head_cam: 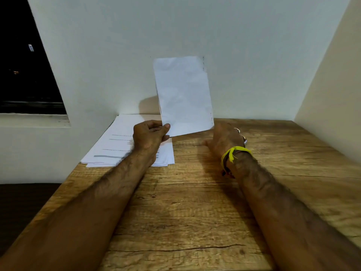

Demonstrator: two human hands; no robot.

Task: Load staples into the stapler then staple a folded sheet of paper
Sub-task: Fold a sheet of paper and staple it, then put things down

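Observation:
My left hand (149, 136) pinches the lower left corner of a folded white sheet of paper (183, 94) and holds it upright above the far part of the wooden table (185, 212). Small dark marks run along the sheet's right edge. My right hand (224, 140), with rings and a yellow thread at the wrist, sits just under the sheet's lower right corner. Its thumb points left, apart from the paper, and its fingers are turned away and hidden. No stapler or staples are in view.
A stack of printed white papers (117, 149) lies at the table's far left, partly under my left forearm. White walls close in behind and to the right. A dark window (23, 75) is at the left, beyond the table's left edge.

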